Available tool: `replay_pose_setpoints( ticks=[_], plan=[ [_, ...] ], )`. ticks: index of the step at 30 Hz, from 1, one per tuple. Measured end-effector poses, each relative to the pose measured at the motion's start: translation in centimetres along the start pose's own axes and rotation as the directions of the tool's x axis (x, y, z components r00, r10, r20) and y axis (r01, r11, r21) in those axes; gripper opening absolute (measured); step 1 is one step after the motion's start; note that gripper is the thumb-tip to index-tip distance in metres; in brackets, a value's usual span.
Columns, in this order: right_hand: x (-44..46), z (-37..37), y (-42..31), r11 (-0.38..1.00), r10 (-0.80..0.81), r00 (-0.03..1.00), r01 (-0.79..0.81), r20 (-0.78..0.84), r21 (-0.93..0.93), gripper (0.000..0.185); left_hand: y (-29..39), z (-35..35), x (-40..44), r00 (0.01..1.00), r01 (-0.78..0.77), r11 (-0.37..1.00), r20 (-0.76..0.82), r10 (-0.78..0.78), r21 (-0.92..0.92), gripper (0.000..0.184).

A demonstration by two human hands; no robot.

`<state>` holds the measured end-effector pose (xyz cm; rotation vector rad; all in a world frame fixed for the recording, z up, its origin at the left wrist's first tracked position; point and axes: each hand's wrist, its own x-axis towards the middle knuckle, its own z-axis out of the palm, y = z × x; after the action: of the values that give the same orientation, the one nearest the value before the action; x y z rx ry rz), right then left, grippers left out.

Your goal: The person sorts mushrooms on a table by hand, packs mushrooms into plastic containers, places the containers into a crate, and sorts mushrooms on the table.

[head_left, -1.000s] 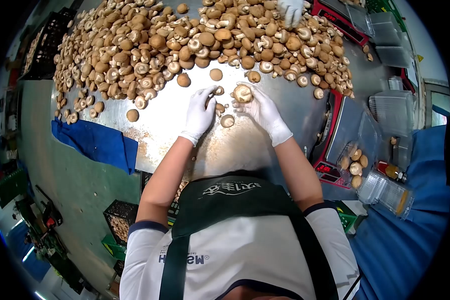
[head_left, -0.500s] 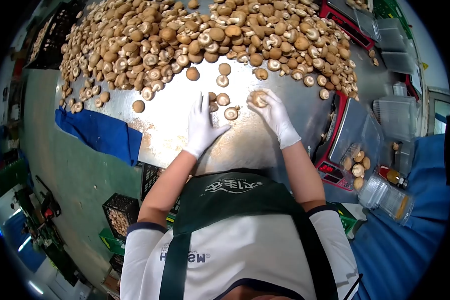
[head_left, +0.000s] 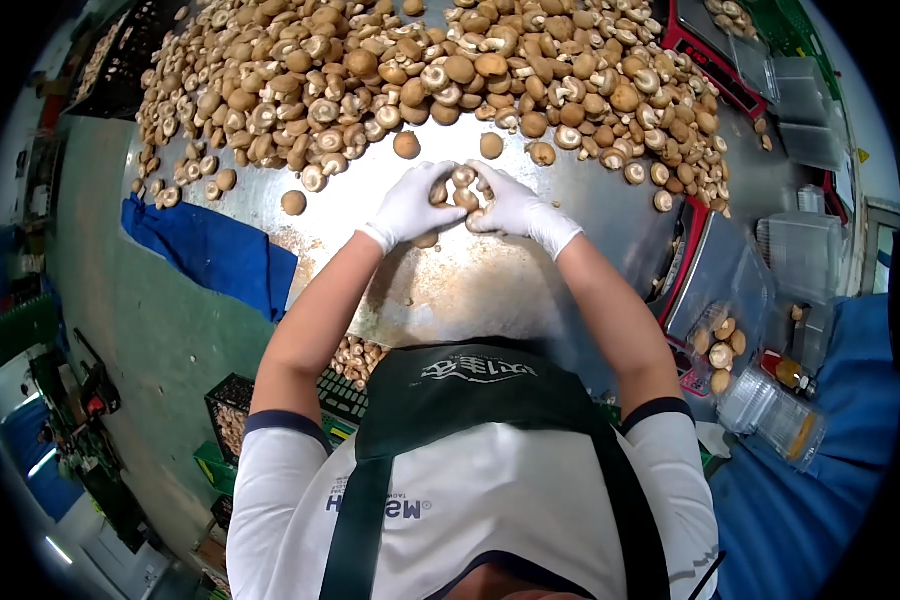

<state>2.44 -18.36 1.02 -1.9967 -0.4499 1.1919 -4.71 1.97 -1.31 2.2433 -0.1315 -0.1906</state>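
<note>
Both my hands wear white gloves and meet over the bright middle of the metal table (head_left: 440,300). My left hand (head_left: 410,205) curls round the left side of a small cluster of mushrooms (head_left: 464,190). From the other side my right hand (head_left: 510,205) closes round the same cluster, its fingertips close to the left hand's. Brown caps and pale stems show between the fingers; the rest is covered. One more mushroom (head_left: 425,240) lies under the left hand. Just beyond are loose mushrooms, one cap (head_left: 406,145) to the left and another (head_left: 491,146) to the right.
A large mushroom heap (head_left: 370,80) covers the table's far side. On the right, a red-edged scale (head_left: 705,270) bears a clear box of mushrooms (head_left: 720,340), with stacked clear plastic boxes (head_left: 800,245) beyond. A blue cloth (head_left: 210,255) hangs over the left edge. Black crates (head_left: 232,410) stand below.
My hands have come together from either side and gathered the loose mushrooms between them. The left hand's spread fingers have curled in. The view has shifted slightly.
</note>
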Motion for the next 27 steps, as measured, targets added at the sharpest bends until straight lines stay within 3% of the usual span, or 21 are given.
replay_pose_setpoints(
  ticks=[3, 5, 8, 11, 14, 15, 16, 17, 19, 21, 22, 23, 25, 26, 27],
  plan=[
    [0.3, 3.4, 1.0, 0.956, -0.132, 0.991, 0.124, -0.015, -0.267, 0.102, 0.3, 0.4, -4.5, 0.999, -0.045, 0.971, -0.016, 0.05, 0.235, 0.087],
    [0.1, 4.9, 1.1, 0.952, -0.139, 0.99, 0.124, -0.034, -0.28, 0.104, 1.9, 1.5, -6.1, 0.999, 0.046, 0.948, -0.004, -0.046, 0.314, 0.102],
    [-0.9, 6.0, -1.3, 0.963, -0.082, 0.997, 0.079, 0.0, -0.259, 0.1, 2.2, 3.7, -8.1, 0.98, 0.165, 0.962, -0.145, -0.135, 0.219, 0.093],
    [-0.9, 9.6, -0.1, 0.958, -0.272, 0.961, 0.275, 0.038, -0.083, 0.076, 2.4, 3.8, -12.0, 0.961, 0.231, 0.959, -0.19, -0.2, 0.163, 0.09],
    [-0.4, 16.2, -0.2, 0.907, -0.39, 0.906, 0.347, 0.165, 0.239, 0.06, 2.3, 2.9, -18.7, 0.924, 0.35, 0.927, -0.216, -0.317, 0.138, 0.089],
    [-0.1, 18.8, -0.7, 0.922, -0.384, 0.903, 0.361, 0.193, 0.143, 0.059, 2.3, 2.5, -21.4, 0.902, 0.408, 0.898, -0.225, -0.368, 0.167, 0.088],
    [-1.0, 20.5, -1.5, 0.905, -0.422, 0.863, 0.382, 0.277, 0.187, 0.061, 2.4, 2.2, -24.1, 0.884, 0.438, 0.881, -0.263, -0.386, 0.179, 0.09],
    [-2.8, 21.4, -3.4, 0.922, -0.356, 0.855, 0.253, 0.378, 0.294, 0.073, 2.5, 2.1, -26.9, 0.866, 0.466, 0.864, -0.299, -0.401, 0.19, 0.092],
    [-3.2, 23.3, -5.1, 0.864, -0.416, 0.769, 0.501, 0.486, -0.052, 0.096, 1.5, 2.4, -32.2, 0.856, 0.472, 0.863, -0.328, -0.399, 0.18, 0.096],
    [-3.7, 24.2, -5.4, 0.88, -0.314, 0.741, 0.461, 0.594, -0.111, 0.11, 0.1, 3.1, -36.7, 0.827, 0.523, 0.834, -0.343, -0.446, 0.175, 0.1],
    [-4.7, 22.2, -6.8, 0.928, -0.195, 0.745, 0.351, 0.637, -0.126, 0.118, -0.3, 3.8, -38.8, 0.788, 0.594, 0.771, -0.359, -0.5, 0.23, 0.099],
    [-5.0, 21.3, -6.4, 0.925, -0.251, 0.79, 0.366, 0.56, -0.102, 0.11, -0.9, 4.5, -40.4, 0.744, 0.659, 0.699, -0.379, -0.55, 0.279, 0.099],
    [-4.5, 19.4, -4.2, 0.905, -0.394, 0.864, 0.424, 0.314, -0.031, 0.097, -1.6, 4.6, -39.9, 0.774, 0.619, 0.728, -0.387, -0.502, 0.295, 0.094],
    [-6.2, 16.4, -2.9, 0.952, -0.27, 0.923, 0.213, 0.274, 0.22, 0.08, -2.4, 4.9, -38.5, 0.822, 0.53, 0.791, -0.416, -0.389, 0.307, 0.09],
    [-8.1, 13.3, -2.0, 0.925, -0.227, 0.933, 0.116, 0.279, 0.362, 0.068, -3.1, 5.2, -36.7, 0.858, 0.428, 0.846, -0.436, -0.271, 0.317, 0.086]
  ],
)
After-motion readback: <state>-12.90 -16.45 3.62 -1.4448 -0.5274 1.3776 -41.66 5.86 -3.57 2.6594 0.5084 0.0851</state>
